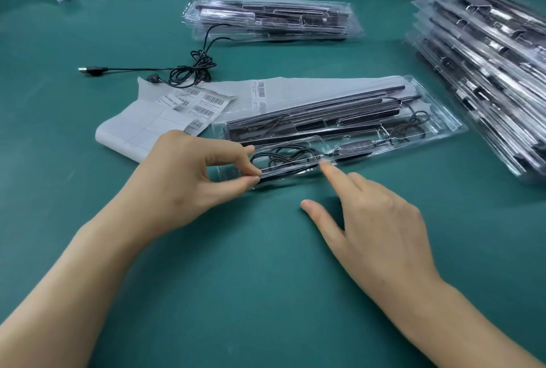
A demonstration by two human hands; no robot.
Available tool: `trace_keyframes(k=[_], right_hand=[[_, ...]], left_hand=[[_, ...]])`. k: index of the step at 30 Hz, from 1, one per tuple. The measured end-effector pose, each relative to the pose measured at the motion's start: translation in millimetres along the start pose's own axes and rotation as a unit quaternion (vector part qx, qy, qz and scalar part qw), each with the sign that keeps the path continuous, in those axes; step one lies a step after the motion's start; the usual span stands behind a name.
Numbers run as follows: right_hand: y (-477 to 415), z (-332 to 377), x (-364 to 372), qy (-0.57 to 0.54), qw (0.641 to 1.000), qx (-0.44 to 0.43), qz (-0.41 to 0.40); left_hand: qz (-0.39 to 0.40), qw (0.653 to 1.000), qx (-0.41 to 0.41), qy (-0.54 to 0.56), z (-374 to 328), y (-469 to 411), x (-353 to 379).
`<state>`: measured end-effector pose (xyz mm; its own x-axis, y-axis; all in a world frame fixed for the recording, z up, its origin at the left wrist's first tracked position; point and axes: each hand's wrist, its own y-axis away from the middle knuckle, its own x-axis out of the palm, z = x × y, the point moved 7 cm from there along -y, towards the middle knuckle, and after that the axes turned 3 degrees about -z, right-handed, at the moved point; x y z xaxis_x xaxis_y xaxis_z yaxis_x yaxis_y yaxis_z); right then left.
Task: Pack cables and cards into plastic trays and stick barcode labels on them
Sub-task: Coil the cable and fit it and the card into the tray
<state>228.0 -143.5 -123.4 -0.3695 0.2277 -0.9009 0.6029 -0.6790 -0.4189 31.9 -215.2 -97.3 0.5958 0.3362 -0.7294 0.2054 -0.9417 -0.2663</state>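
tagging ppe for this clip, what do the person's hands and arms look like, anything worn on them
Nothing is worn. The left hand and right hand have no gloves or rings, and the nails are short and look unpainted. The left forearm and right forearm show no sleeve, watch or wristband as far as the frame reaches.
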Motion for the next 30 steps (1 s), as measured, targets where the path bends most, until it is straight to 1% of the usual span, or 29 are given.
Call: trace_keyframes(k=[6, 11, 15, 18, 22, 24, 27, 30], right_hand=[[-6, 0, 1, 0.006, 0.998, 0.001, 0.066], [1, 1, -2, 0.002, 0.997, 0.007, 0.082], [9, 7, 9, -0.009, 0.987, 0.062, 0.145], [9, 11, 13, -0.009, 0.984, 0.082, 0.158], [3, 8, 11, 0.007, 0.984, 0.073, 0.16], [1, 6, 9, 0.024, 0.984, 0.069, 0.164], [-2, 4, 9, 0.067, 0.976, 0.061, 0.2], [-3, 8, 5, 0.071, 0.973, 0.041, 0.215]], left_hand=[[0.002, 1.0, 0.005, -0.005, 0, -1, 1], [0.012, 1.0, 0.004, -0.013, -3, 1, 2], [0.008, 1.0, -0.006, 0.003, 2, 0, -1], [0.001, 1.0, -0.014, 0.019, 5, -1, -2], [0.0, 1.0, -0.01, 0.02, 6, -2, -1], [-0.002, 1.0, 0.005, 0.013, 3, -2, -1], [0.0, 0.999, 0.021, -0.028, -2, -1, 0], [0.019, 0.998, 0.012, -0.059, 0, -1, 4]])
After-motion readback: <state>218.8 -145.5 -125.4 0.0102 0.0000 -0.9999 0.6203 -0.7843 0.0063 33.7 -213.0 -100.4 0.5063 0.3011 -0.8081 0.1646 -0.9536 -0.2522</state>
